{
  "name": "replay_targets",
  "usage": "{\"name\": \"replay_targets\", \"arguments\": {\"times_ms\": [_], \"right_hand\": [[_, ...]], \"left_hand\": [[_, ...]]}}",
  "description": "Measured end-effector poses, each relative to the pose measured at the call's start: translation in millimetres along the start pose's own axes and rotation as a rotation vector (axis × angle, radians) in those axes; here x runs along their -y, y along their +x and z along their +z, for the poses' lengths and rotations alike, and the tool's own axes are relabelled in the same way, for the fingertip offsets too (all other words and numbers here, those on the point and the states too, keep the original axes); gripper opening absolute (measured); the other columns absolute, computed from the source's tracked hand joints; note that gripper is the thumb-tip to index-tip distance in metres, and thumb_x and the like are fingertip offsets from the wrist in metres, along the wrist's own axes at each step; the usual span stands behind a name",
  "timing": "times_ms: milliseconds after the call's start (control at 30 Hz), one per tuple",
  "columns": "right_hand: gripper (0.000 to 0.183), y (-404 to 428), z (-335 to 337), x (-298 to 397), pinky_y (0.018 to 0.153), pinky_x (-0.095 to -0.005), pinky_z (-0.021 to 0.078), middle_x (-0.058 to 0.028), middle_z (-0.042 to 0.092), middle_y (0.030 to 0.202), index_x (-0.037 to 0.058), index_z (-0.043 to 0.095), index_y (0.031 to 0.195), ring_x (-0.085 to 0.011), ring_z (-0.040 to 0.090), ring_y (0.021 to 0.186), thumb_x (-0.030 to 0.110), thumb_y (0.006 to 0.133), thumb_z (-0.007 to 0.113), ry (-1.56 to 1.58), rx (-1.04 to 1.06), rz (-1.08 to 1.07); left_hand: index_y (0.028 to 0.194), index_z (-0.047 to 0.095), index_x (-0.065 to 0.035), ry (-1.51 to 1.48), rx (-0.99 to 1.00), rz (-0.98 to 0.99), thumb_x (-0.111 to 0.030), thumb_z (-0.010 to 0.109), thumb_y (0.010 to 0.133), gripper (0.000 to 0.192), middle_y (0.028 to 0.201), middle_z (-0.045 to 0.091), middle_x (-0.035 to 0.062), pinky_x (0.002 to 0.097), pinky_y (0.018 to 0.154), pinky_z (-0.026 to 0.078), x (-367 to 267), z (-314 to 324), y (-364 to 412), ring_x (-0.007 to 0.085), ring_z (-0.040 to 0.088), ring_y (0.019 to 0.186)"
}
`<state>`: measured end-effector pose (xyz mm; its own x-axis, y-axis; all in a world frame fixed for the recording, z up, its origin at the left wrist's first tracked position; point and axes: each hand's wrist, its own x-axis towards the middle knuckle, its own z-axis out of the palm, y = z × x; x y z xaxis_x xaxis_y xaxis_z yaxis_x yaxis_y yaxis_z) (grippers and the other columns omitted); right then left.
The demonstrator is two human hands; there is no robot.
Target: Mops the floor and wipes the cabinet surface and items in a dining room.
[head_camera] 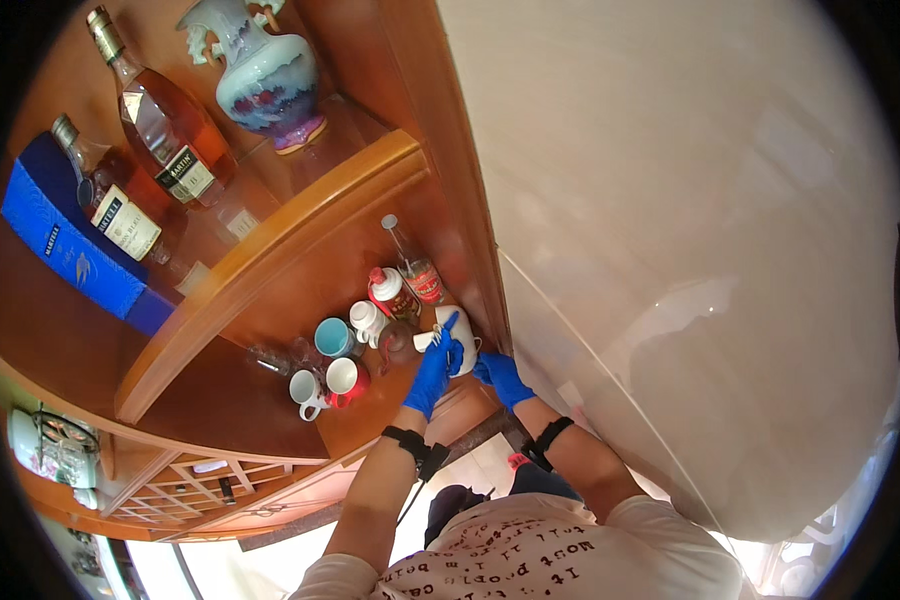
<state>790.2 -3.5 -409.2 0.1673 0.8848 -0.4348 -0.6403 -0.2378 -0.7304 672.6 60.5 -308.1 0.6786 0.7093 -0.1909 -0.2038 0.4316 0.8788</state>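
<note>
A smooth white object [463, 361], whose kind I cannot make out, stands on the lower shelf beside the wall. My left hand [439, 366], in a blue glove, lies over its near left side and grips what looks like a looped white cord [436, 335]. One finger stretches across the white surface. At the object's right edge is my right hand [501, 375], also gloved in blue, with its fingertips close together near a thin white loop [478, 343]. Whether those fingertips hold anything is hidden. A small white block [423, 342] sits just left of my left hand.
Left of my hands stand a dark brown pot [397, 339], a red-and-white mug [347, 379], a white mug [306, 390] and a blue-lined cup [334, 337]. Behind are a white bottle [387, 286] and a clear glass bottle [422, 276]. Above, the curved shelf [285, 232] bears Martell bottles and a vase [266, 79].
</note>
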Motion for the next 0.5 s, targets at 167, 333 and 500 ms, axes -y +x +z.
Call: {"name": "replay_targets", "arguments": {"times_ms": [167, 333, 500], "right_hand": [[0.014, -0.1, -6.8, -16.6, 0.052, -0.0227, 0.0426, -0.0058, 0.056, 0.066, 0.0033, 0.054, 0.076, -0.0128, 0.052, 0.055, 0.016, 0.079, 0.049, -0.186, -0.244, -0.298], [0.019, -48.0, 42.3, 25.7, 0.056, -0.0288, 0.0429, -0.0114, 0.056, 0.067, 0.001, 0.055, 0.078, -0.0185, 0.054, 0.059, 0.02, 0.077, 0.051, -0.463, -0.515, -0.722], [0.035, -77.6, 81.0, 75.6, 0.061, -0.0302, 0.0447, -0.0142, 0.058, 0.077, 0.0021, 0.057, 0.087, -0.0258, 0.057, 0.069, 0.034, 0.071, 0.059, -0.917, -0.589, -0.796]], "left_hand": [[0.109, 0.048, -0.0065, 0.175, -0.018, -0.185, -0.016, 0.046, 0.083, 0.028, 0.062, 0.041, -0.0051, 0.0178, 0.043, 0.033, -6.0, -2.7, 1.7, 0.0051, 0.037, 0.049], [0.095, 0.055, -0.0022, 0.706, 0.299, 0.313, -0.003, 0.052, 0.076, 0.019, 0.076, 0.055, -0.001, 0.0274, 0.062, 0.043, 7.6, -28.3, 8.7, 0.016, 0.051, 0.065], [0.084, 0.058, -0.007, 1.349, 0.425, 0.222, -0.024, 0.05, 0.078, 0.02, 0.079, 0.058, 0.0148, 0.0325, 0.061, 0.043, 5.6, -19.6, 7.2, 0.0248, 0.056, 0.071]]}}
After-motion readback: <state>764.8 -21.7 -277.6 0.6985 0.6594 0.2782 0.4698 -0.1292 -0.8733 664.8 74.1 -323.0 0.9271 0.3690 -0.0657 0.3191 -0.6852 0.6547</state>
